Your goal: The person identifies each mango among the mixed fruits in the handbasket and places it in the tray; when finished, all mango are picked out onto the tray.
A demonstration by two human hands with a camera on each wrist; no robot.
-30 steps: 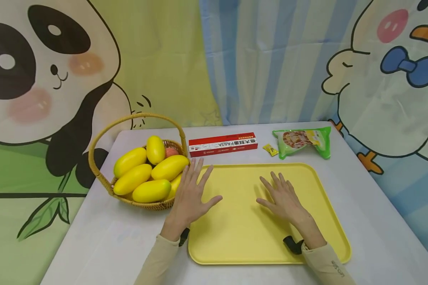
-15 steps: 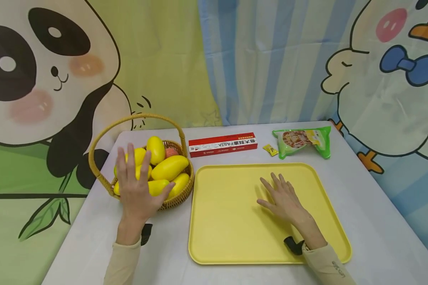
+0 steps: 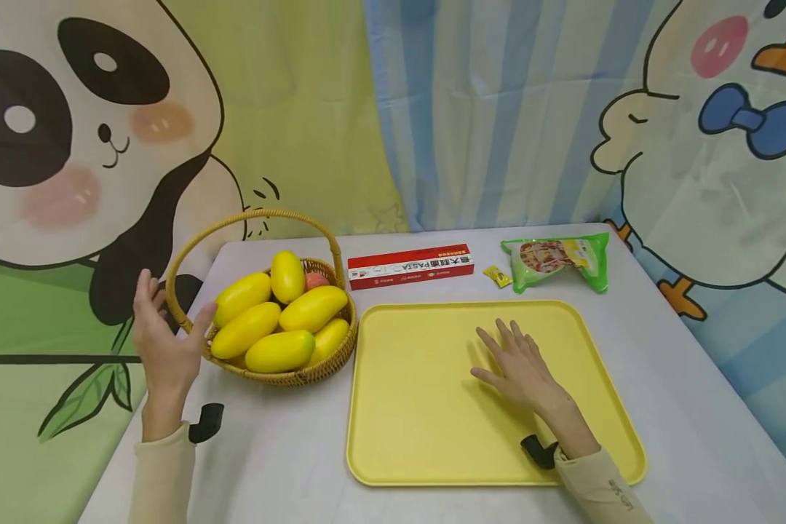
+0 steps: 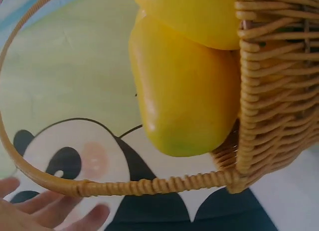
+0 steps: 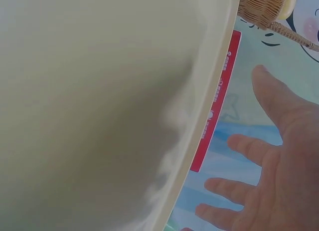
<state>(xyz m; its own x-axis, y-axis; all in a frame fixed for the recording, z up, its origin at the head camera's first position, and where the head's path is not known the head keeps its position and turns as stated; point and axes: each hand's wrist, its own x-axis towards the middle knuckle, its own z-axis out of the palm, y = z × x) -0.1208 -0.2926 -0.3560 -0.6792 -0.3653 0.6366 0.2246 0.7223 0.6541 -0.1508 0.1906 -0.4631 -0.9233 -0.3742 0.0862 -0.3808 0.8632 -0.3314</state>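
A wicker basket (image 3: 301, 375) with a hoop handle holds several yellow mangoes (image 3: 279, 350) and a pink fruit. My left hand (image 3: 164, 342) is open beside the basket's left rim, fingers spread, holding nothing. In the left wrist view the basket handle (image 4: 149, 185) and a mango (image 4: 184, 101) fill the frame, with my fingertips (image 4: 45, 211) at the lower left. My right hand (image 3: 520, 367) lies flat and open on the yellow tray (image 3: 426, 429). The right wrist view shows the tray (image 5: 99, 91) and my spread right hand (image 5: 279, 181).
A red pasta box (image 3: 410, 266) lies behind the tray. A green snack bag (image 3: 557, 260) and a small yellow sachet (image 3: 496, 276) lie at the back right. The grey table (image 3: 694, 378) ends at cartoon curtains behind and to the left.
My left hand has moved from the tray's left edge, over the mangoes, to the basket's left side. The right hand has stayed flat on the tray.
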